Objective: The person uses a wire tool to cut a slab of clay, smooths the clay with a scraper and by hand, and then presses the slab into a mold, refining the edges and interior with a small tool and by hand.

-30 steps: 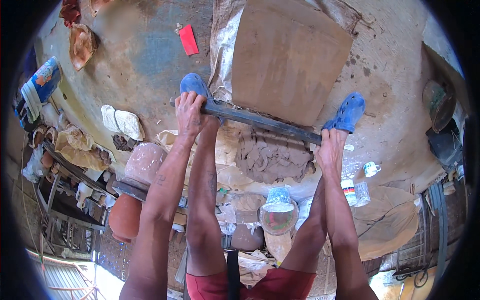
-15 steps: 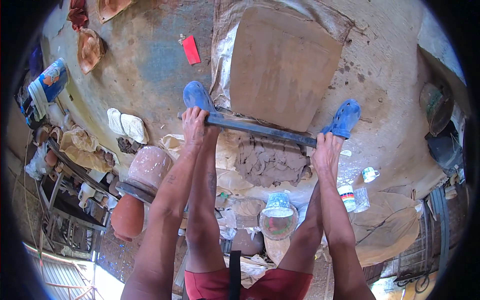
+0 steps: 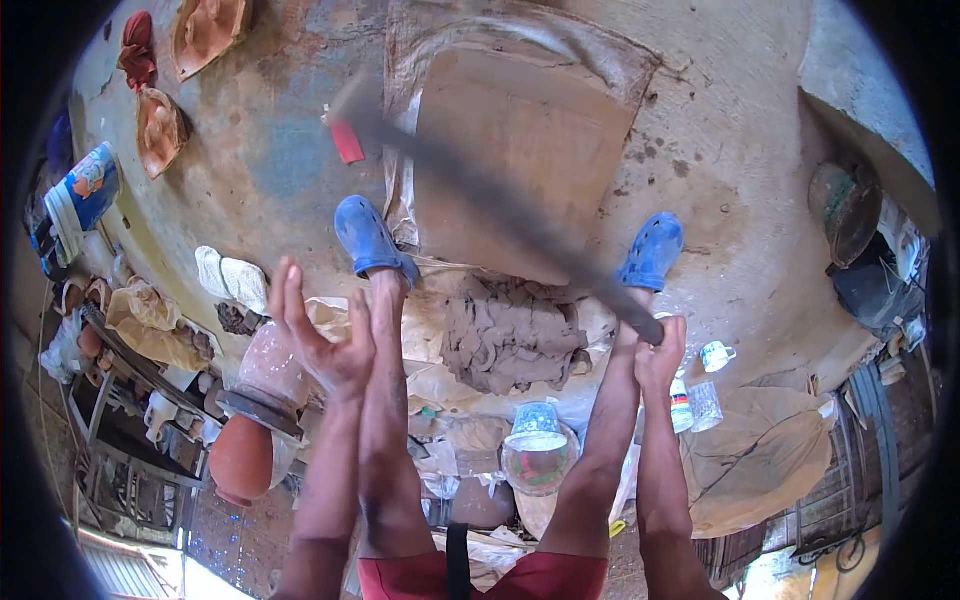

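My right hand [image 3: 661,352] is wrapped round the near end of a long dark bar [image 3: 500,210]. The bar is smeared by motion and slants away to the far left, above a flat brown clay slab [image 3: 520,130]. That slab lies on a sheet of sacking [image 3: 402,185] between my feet and beyond. To the left, my left hand [image 3: 325,345] is off the bar, its fingers spread and nothing in them. A rough heap of grey clay [image 3: 510,340] sits between my legs, just nearer than the slab.
My feet wear blue clogs [image 3: 365,235]. On the left are a folded white cloth [image 3: 230,278], a pinkish pot [image 3: 272,365] and an orange clay pot [image 3: 240,460]. A blue-white bucket [image 3: 536,428] and a white cup [image 3: 716,356] stand near my legs. A red card [image 3: 346,143] lies farther off.
My left hand has let go of the bar and drawn back left with fingers opened. The bar's left end has swung up and away, while my right hand has come nearer me, still gripping it.
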